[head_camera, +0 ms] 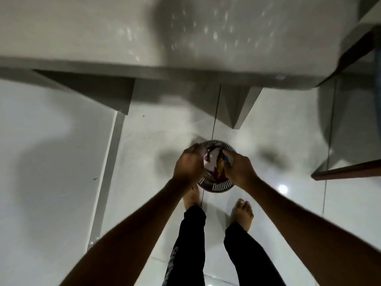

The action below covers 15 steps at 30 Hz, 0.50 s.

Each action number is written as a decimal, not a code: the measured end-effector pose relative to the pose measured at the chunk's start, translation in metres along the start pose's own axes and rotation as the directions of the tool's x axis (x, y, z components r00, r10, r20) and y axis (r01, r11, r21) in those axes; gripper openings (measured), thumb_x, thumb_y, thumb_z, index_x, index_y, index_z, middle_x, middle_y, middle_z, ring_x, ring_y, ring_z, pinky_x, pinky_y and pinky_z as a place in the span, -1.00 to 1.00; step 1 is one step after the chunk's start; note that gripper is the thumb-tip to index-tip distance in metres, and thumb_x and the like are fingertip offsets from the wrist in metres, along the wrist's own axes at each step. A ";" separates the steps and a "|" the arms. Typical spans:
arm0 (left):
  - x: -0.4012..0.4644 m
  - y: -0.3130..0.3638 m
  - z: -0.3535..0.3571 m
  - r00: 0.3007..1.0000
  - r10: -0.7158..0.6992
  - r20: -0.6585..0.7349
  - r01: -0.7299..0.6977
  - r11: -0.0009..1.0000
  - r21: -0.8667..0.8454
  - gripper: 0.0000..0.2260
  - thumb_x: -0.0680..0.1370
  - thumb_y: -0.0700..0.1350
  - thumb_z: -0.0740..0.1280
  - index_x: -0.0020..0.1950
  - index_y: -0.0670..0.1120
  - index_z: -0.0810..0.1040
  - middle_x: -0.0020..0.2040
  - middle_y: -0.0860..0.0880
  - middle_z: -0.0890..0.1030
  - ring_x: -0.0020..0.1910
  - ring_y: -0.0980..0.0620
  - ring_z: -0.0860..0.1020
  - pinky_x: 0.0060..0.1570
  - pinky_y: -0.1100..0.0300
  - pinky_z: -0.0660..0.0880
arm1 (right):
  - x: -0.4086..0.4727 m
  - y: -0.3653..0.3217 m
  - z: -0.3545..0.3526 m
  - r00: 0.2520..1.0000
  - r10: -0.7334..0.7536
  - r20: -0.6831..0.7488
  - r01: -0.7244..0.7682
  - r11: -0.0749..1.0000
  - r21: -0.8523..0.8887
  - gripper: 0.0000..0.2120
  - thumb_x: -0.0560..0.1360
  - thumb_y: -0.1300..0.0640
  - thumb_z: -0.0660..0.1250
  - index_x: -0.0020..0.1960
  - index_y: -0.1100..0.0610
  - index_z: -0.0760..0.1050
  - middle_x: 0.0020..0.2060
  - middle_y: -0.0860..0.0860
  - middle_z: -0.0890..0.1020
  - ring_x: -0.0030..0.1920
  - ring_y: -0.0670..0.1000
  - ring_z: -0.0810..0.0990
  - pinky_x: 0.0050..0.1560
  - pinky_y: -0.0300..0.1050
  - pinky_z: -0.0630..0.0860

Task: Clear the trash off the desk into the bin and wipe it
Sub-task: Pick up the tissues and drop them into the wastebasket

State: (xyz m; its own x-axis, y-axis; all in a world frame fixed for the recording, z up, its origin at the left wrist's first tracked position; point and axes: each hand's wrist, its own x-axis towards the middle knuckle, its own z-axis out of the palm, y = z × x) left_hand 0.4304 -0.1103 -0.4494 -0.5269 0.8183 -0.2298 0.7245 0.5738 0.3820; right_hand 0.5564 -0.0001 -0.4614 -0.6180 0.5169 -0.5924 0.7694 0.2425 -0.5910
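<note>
Seen from above, one round slotted bin (216, 185) stands on open tiled floor (61, 162) just short of the white tabletop (82, 27) edge, and two hands, left hand (188, 165) and right hand (240, 171), each with grip pinching crumpled wrappers (212, 164) over its mouth.

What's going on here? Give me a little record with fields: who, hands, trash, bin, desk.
who: a person standing barefoot, looking down
left hand: closed on the trash
right hand: closed on the trash
trash: crumpled wrappers, bunched above the bin
bin: round, slotted rim, on the floor by the feet
desk: white top, nothing seen on it
</note>
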 end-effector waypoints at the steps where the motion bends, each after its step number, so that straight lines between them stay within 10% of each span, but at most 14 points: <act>1: -0.009 0.007 -0.024 0.998 0.047 -0.053 -0.047 0.999 0.003 -0.68 0.48 -0.15 0.22 0.18 -0.21 0.58 0.03 -0.19 0.70 -0.02 -0.18 0.68 -0.04 0.06 0.65 | -0.017 -0.019 -0.015 0.998 -0.058 -0.035 0.059 0.998 0.020 -0.59 0.59 0.22 0.21 0.43 0.13 0.40 0.30 0.19 0.55 0.26 0.20 0.55 0.30 0.07 0.51; 7: -0.080 0.035 -0.173 0.949 0.193 -0.250 -0.195 0.981 0.016 -0.76 0.50 -0.14 0.23 0.09 -0.12 0.62 -0.11 -0.08 0.70 -0.14 -0.05 0.63 -0.10 0.16 0.59 | -0.142 -0.133 -0.097 0.930 -0.339 -0.140 0.347 0.938 0.030 -0.73 0.55 0.15 0.29 0.22 0.09 0.60 0.09 0.01 0.70 0.11 -0.03 0.64 0.16 -0.39 0.41; 15: -0.006 0.064 -0.354 0.755 0.307 -0.579 -0.258 0.951 0.168 -0.80 0.57 -0.20 0.28 0.04 -0.24 0.68 -0.09 -0.17 0.70 -0.10 -0.14 0.64 0.00 0.08 0.56 | -0.171 -0.280 -0.237 0.689 -0.512 -0.513 0.511 0.845 -0.157 -0.84 0.46 0.09 0.44 0.02 0.08 0.68 -0.12 -0.01 0.75 -0.19 -0.12 0.66 -0.05 -0.33 0.53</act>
State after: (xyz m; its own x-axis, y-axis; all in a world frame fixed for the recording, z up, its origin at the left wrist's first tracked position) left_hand 0.3229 -0.0909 -0.1067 -0.4328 0.7741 0.4621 0.8999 0.3403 0.2728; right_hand 0.4851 0.0378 -0.0644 -0.7370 0.6529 0.1748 0.3595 0.5977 -0.7166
